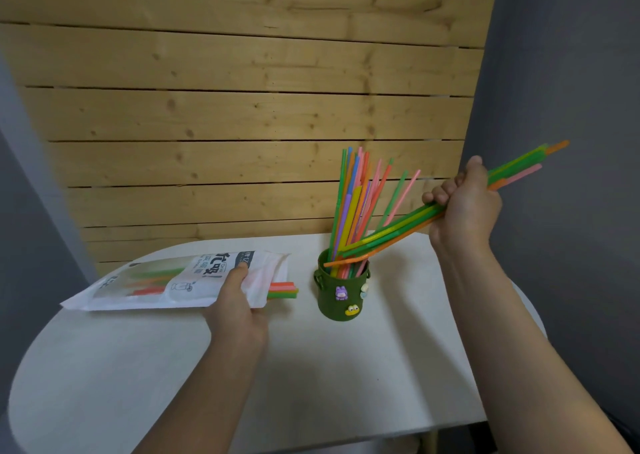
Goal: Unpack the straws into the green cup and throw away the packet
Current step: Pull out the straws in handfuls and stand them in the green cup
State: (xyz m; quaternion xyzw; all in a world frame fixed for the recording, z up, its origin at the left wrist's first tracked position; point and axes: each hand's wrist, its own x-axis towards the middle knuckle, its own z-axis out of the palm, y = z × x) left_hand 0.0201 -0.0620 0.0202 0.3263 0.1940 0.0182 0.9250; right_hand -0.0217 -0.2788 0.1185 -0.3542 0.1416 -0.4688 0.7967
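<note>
A dark green cup (341, 297) with small cartoon charms stands on the white table (311, 367). Several colourful straws (356, 193) stand upright in it. My right hand (464, 207) grips a bundle of green and orange straws (391, 233), tilted, with the lower ends at the cup's rim. My left hand (237, 309) holds the white straw packet (166, 285) just above the table, left of the cup, thumb on top. A few straws (284, 290) poke out of the packet's open right end.
A wooden slatted panel (242, 107) stands behind the table. Grey wall (561, 89) is on the right. The table's rounded front edge runs near the bottom of the view.
</note>
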